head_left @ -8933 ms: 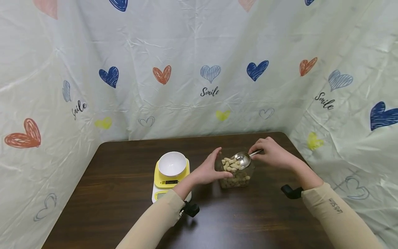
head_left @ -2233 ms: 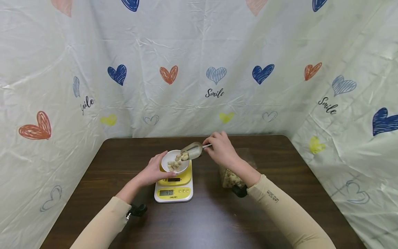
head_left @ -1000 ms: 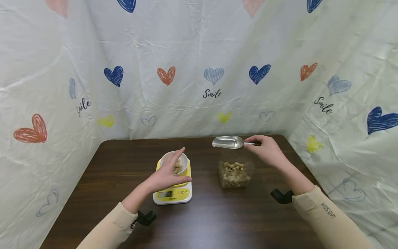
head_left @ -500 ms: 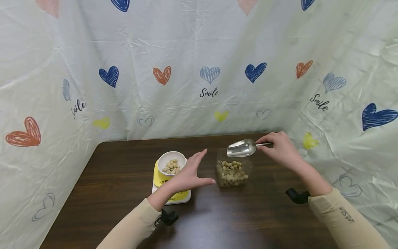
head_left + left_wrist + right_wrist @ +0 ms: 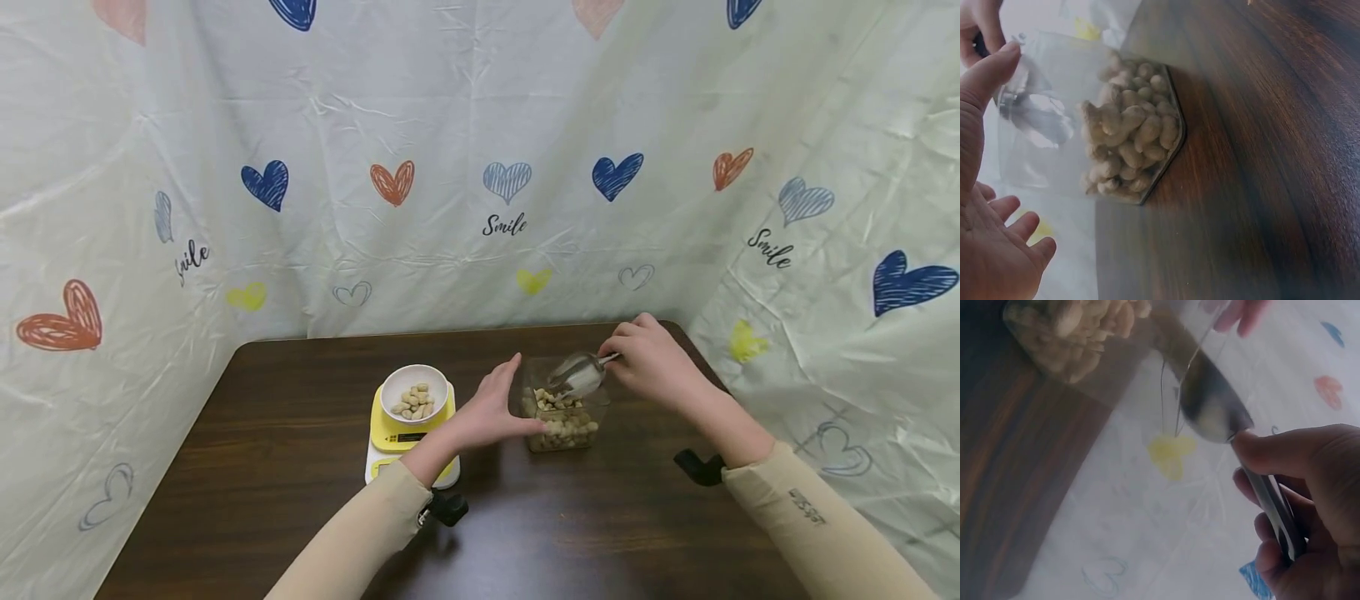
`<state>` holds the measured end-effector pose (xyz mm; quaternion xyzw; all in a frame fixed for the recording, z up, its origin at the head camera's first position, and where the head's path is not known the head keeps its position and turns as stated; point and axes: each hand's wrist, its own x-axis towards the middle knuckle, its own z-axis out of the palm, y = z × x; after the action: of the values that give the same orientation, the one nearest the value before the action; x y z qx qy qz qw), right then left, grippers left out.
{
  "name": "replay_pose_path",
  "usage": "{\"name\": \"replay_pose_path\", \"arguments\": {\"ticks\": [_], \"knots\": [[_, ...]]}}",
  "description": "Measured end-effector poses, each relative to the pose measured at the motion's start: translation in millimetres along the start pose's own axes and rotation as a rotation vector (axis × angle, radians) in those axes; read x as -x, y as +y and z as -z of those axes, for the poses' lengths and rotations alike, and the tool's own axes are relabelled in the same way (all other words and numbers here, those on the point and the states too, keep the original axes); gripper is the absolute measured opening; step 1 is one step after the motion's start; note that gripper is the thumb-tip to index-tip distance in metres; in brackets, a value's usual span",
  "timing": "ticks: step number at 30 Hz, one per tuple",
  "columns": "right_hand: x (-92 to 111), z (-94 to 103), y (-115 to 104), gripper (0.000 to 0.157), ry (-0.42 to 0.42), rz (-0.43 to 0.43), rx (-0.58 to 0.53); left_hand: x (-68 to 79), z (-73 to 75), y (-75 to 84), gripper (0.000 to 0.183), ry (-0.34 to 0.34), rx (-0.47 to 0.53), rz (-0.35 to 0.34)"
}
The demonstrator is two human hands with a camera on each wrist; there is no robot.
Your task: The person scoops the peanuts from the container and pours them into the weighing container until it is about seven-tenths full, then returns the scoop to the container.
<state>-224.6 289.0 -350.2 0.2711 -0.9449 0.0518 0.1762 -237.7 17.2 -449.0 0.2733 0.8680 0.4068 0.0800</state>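
Note:
A metal scoop (image 5: 579, 375) is gripped by its handle in my right hand (image 5: 651, 360); its bowl tips down into a clear square container (image 5: 604, 402), close to the peanuts (image 5: 566, 429) there. In the right wrist view, thumb and fingers wrap round the handle (image 5: 1269, 500). My left hand (image 5: 487, 412) is at the container's left side, thumb and fingers spread wide. In the left wrist view the thumb (image 5: 999, 69) is close to the rim; whether it touches is unclear. A white bowl (image 5: 392, 385) with some peanuts (image 5: 414, 402) stands on a yellow-and-white kitchen scale (image 5: 381, 429).
The dark wooden table (image 5: 285, 467) carries the scale left of the container. My left forearm covers part of the scale and its display. A white curtain (image 5: 450, 275) with printed hearts hangs behind the table and at both sides.
Peanuts were tipped from the scoop into the bowl while my left hand was round it. Both hands then moved right to the container, and the scoop has dipped into it.

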Motion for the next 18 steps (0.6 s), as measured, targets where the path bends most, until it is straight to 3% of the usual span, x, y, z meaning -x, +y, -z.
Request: {"name": "replay_pose_path", "arguments": {"ticks": [10,18], "knots": [[-13.4,-7.4,-10.2,0.011,-0.002,0.135,0.162,-8.5,-4.4,1.5,0.113,-0.015,0.038,0.015],[-21.2,-15.0,-17.2,0.012,-0.071,0.149,0.263,-12.4,-7.2,-0.1,0.111,-0.022,0.019,-0.012]]}}
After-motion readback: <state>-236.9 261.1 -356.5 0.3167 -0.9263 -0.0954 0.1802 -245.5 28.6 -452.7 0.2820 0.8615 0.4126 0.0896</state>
